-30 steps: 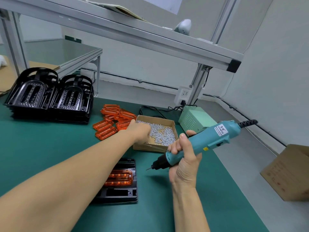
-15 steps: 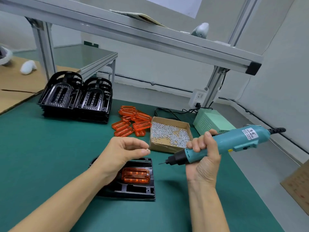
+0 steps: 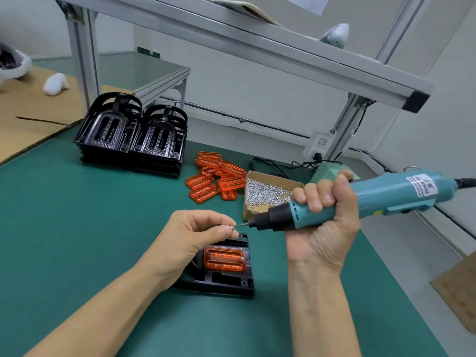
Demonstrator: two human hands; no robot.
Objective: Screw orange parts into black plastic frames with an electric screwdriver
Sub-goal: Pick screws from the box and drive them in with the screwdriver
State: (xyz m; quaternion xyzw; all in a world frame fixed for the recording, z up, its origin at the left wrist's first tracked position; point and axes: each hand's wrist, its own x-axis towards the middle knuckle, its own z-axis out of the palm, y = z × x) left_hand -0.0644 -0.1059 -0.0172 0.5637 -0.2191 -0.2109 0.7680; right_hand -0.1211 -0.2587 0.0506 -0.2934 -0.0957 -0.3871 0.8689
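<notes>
Fingers of the left hand (image 3: 198,233) pinch a small silver screw (image 3: 232,227) between thumb and forefinger, holding it just above the near black frame (image 3: 221,280). The right hand (image 3: 322,222) is wrapped tight around the teal electric screwdriver (image 3: 360,197), which lies almost level, its thin bit pointing left and meeting the screw's head. A black cable leaves the tool's back end at the right edge of the view.

That frame lies flat on the green counter (image 3: 77,228), partly under the left wrist, with one orange part (image 3: 224,258) seated in its recess; a small bright screw head shows at the part's right end. Farther back, a loose pile of orange parts (image 3: 216,176) sits just left of an open cardboard box (image 3: 268,194) filled with silver screws. Two stacks of black frames (image 3: 134,140) stand side by side at the back left of the counter, near an aluminium post. A pale green power unit (image 3: 327,171) is partly hidden behind the right hand.
</notes>
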